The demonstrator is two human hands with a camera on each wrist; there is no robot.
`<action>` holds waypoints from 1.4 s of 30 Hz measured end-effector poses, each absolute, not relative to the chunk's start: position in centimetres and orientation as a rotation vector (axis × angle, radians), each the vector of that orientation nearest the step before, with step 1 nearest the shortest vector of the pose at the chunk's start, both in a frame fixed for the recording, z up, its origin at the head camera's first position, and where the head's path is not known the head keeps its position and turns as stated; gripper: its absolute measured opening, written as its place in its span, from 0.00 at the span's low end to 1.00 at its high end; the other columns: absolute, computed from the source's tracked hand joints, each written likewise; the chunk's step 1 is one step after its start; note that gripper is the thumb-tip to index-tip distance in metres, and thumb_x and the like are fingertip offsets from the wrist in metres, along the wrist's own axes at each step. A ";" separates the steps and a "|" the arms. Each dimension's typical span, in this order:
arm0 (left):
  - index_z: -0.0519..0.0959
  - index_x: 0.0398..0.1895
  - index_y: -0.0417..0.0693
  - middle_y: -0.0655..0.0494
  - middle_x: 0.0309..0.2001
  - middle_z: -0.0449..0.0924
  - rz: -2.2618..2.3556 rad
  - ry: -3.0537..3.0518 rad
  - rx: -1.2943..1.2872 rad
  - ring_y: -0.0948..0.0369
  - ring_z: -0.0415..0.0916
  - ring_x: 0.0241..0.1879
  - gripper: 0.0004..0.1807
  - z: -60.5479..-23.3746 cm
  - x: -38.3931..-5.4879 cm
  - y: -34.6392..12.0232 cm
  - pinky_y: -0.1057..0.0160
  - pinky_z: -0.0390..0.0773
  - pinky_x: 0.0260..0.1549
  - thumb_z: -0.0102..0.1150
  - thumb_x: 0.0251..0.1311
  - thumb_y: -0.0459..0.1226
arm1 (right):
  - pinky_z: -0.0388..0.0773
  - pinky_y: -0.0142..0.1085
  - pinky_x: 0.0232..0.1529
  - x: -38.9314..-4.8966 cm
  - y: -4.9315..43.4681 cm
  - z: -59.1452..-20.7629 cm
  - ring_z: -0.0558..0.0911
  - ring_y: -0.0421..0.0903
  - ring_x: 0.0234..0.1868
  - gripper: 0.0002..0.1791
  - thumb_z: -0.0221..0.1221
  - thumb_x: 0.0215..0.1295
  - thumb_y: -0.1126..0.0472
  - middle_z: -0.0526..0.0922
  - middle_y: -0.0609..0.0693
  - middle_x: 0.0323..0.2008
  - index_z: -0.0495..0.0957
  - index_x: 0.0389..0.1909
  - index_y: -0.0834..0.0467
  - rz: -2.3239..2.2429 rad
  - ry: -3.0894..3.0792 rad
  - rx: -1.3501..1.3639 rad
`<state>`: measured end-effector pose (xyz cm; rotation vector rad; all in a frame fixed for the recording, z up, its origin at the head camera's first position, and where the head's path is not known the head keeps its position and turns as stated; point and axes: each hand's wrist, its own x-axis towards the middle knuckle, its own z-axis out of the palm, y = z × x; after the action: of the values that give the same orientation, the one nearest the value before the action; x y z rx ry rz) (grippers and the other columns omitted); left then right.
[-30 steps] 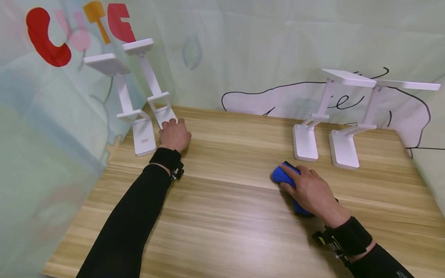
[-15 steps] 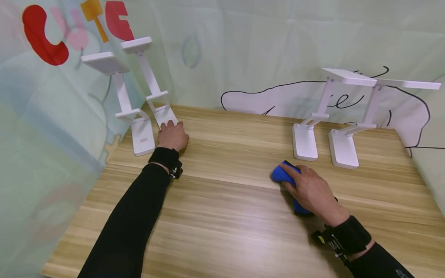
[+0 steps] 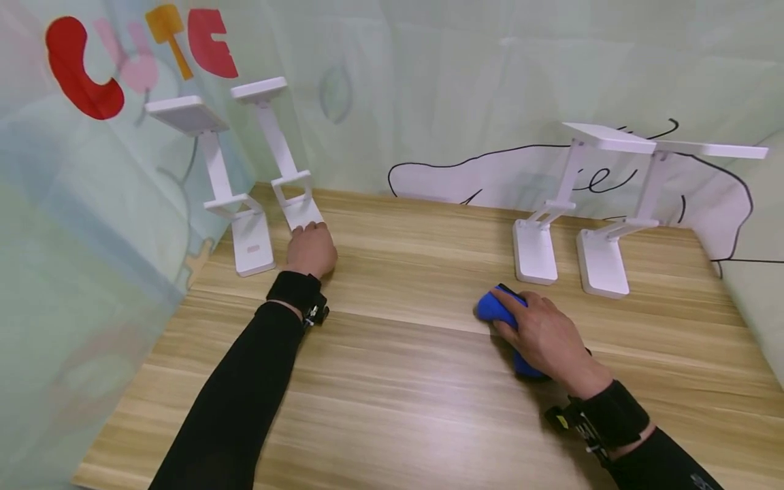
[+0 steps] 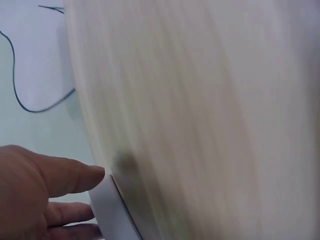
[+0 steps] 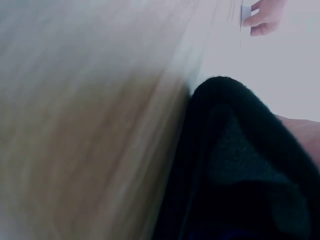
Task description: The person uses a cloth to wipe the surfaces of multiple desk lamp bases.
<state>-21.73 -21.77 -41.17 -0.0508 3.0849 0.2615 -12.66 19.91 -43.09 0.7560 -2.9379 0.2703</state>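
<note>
Gripping a white lamp (image 3: 277,139) by its base (image 3: 303,213)

It stands at the back left of the worktop (image 3: 392,401), right of a second lamp (image 3: 217,167). Likely light, stiff and top-heavy, it seems safest held low. The left hand (image 3: 312,250) pinches the base's near end, thumb and fingers narrowly apart; the right hand (image 3: 545,333) holds a soft-looking blue item (image 3: 497,307).

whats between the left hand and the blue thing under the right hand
Only bare tabletop lies between the left hand and the blue thing, as the head view shows.
</note>
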 end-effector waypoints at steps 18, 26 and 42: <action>0.83 0.53 0.31 0.37 0.51 0.86 0.258 3.221 0.203 0.42 0.82 0.55 0.15 -41.6 -18.4 -17.1 0.45 0.74 0.60 0.60 0.64 0.29 | 0.83 0.65 0.47 -12.3 20.3 -43.0 0.84 0.70 0.51 0.33 0.65 0.73 0.52 0.80 0.74 0.54 0.72 0.75 0.57 0.292 -2.958 0.733; 0.84 0.56 0.33 0.39 0.53 0.86 0.303 3.192 0.311 0.46 0.81 0.58 0.18 -41.6 -17.4 -16.0 0.52 0.72 0.69 0.62 0.62 0.26 | 0.82 0.64 0.50 -12.4 20.1 -42.9 0.83 0.69 0.53 0.32 0.62 0.76 0.49 0.80 0.73 0.56 0.71 0.76 0.57 0.297 -2.967 0.733; 0.80 0.64 0.34 0.38 0.62 0.82 0.397 3.070 0.627 0.43 0.77 0.65 0.22 -41.5 -14.8 -12.8 0.50 0.76 0.67 0.61 0.65 0.26 | 0.82 0.60 0.49 -12.4 20.1 -43.1 0.84 0.68 0.49 0.29 0.61 0.76 0.57 0.81 0.73 0.52 0.73 0.74 0.59 0.309 -2.894 0.742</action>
<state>-14.84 -12.81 -41.46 0.6265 3.0700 0.3968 -12.38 20.13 -43.11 0.7421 -2.8937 0.3086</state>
